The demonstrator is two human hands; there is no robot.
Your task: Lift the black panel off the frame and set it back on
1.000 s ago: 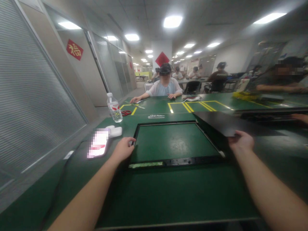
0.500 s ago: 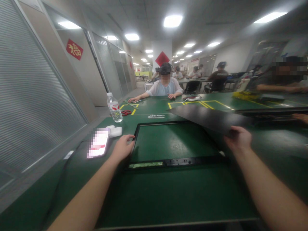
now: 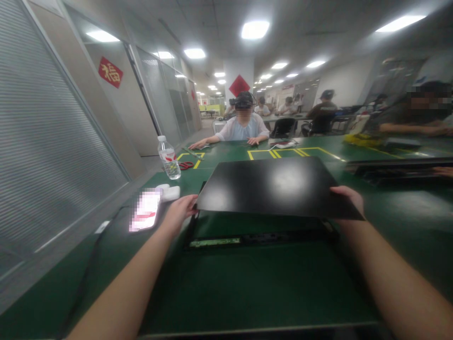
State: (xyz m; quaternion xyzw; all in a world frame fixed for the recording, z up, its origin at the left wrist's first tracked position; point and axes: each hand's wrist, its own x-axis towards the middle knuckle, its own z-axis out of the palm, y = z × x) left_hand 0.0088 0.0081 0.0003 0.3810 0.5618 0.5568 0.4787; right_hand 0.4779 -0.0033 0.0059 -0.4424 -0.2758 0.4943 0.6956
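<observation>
A thin, glossy black panel (image 3: 255, 189) is held up between my hands, roughly level and tilted a little. Lights reflect off its upper face. My right hand (image 3: 352, 200) grips the right edge, its fingers partly hidden by the panel. At the left corner, my left hand (image 3: 182, 212) has its fingertips closed on the edge. Beneath the panel lies a black rectangular frame (image 3: 283, 237) on the green table (image 3: 258, 283). Its near bar shows a pale green strip at the left; the panel covers most of its far side.
Left of the frame are a lit phone (image 3: 146, 210), a white case (image 3: 171, 193) and a water bottle (image 3: 169, 158). Red-handled scissors (image 3: 186, 165) lie beyond. A person (image 3: 242, 123) sits across the table. Another black frame-like piece (image 3: 399, 170) is at the right, near another person's hand.
The panel has swung left and levelled over the frame, carried by my right hand. My left hand, which was at the frame's left edge, now holds the panel's left corner.
</observation>
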